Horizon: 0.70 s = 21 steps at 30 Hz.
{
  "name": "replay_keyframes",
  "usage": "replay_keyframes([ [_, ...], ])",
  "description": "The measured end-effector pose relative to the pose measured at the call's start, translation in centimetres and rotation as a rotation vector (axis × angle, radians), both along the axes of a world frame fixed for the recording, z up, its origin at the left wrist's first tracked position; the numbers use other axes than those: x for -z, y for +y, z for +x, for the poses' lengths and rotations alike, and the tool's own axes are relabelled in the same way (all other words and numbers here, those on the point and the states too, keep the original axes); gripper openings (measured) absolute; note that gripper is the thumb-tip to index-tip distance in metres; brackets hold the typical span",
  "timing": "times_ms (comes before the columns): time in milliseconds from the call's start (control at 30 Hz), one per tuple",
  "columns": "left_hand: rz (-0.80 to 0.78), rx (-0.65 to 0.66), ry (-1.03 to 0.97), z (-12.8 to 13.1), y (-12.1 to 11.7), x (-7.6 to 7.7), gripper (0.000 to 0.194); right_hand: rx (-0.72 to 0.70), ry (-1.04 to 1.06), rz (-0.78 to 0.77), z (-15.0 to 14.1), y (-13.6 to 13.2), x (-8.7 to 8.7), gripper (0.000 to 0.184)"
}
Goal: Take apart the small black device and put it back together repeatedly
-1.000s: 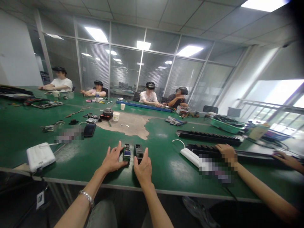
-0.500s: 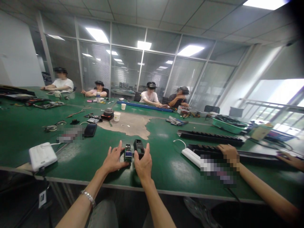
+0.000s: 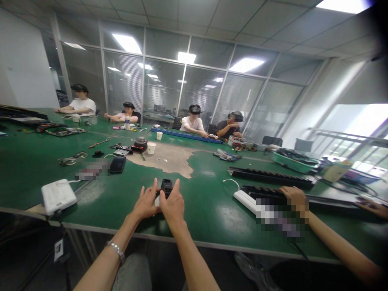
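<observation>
My right hand (image 3: 172,205) grips a black plastic housing (image 3: 166,186) with openings in its upper end, thumb on the near side and index finger pointing up along its right. Close against it on the left, my left hand (image 3: 146,203) curls round the lower part, fingers partly raised. The small green circuit board that lay by the left hand is hidden now behind the hands and the housing. Both hands are low over the near part of the green table (image 3: 206,218), almost touching each other.
A white box (image 3: 59,196) and a black phone-like slab (image 3: 117,165) lie left. On the right are a white power strip (image 3: 245,202), long black strips (image 3: 269,177) and a co-worker's hand (image 3: 294,199). Paper cups (image 3: 151,148) stand farther back; several people sit across the table.
My right hand has moved left with the black housing, bringing it to where the circuit board was beside my left hand. The board has gone out of sight. The view has shifted slightly.
</observation>
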<state>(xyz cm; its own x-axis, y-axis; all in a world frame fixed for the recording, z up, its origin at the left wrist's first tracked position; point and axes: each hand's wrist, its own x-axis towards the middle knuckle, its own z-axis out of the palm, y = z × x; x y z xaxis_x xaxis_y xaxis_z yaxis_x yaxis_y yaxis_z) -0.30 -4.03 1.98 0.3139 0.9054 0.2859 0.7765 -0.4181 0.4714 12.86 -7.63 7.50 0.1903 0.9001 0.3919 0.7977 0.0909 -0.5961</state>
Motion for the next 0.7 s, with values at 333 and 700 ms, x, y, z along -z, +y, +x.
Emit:
replay_keyframes([
  [333,0.017,-0.050,0.061,0.2,0.1,0.2,0.095,-0.025,-0.041,0.005,-0.2,0.0,2.7,0.086],
  [700,0.027,-0.031,0.066,0.2,0.2,0.2,0.092,0.000,-0.026,-0.052,-0.6,0.1,2.5,0.078],
])
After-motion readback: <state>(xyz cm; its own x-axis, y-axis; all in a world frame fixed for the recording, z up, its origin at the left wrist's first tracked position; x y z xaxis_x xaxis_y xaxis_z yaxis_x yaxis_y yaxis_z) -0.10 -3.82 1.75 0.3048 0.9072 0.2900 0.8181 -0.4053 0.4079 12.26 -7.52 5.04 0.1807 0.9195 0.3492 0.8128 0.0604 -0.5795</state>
